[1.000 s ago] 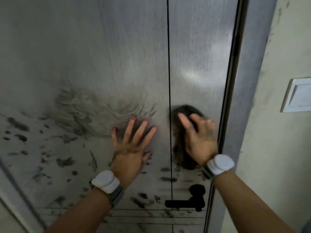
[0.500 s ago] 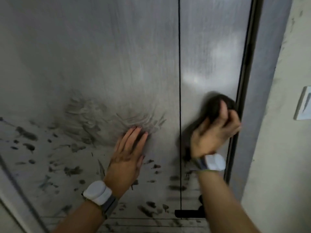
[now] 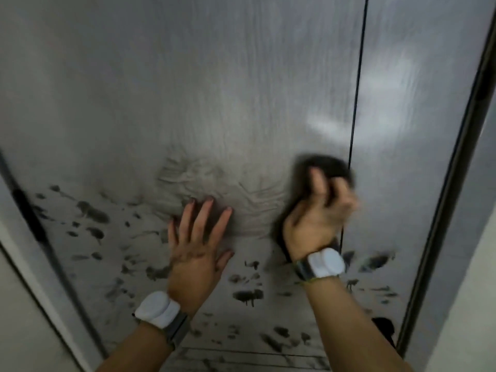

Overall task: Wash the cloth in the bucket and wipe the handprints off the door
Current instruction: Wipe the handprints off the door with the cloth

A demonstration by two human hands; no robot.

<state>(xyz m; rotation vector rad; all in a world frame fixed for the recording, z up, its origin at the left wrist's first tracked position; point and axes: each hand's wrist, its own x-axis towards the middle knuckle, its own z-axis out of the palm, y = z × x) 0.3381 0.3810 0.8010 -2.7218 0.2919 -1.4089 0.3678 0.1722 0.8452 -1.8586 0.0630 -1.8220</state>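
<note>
A dark, bunched cloth (image 3: 322,167) pressed against the smudged grey metal door (image 3: 241,89), at its vertical seam.

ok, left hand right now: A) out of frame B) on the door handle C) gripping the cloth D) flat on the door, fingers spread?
D: the left hand lies flat against the door with straight, spread fingers, while the right hand grips the dark cloth.

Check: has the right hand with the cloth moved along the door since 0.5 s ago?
Yes. The right hand and cloth moved left, now mostly left of the vertical groove.
</note>
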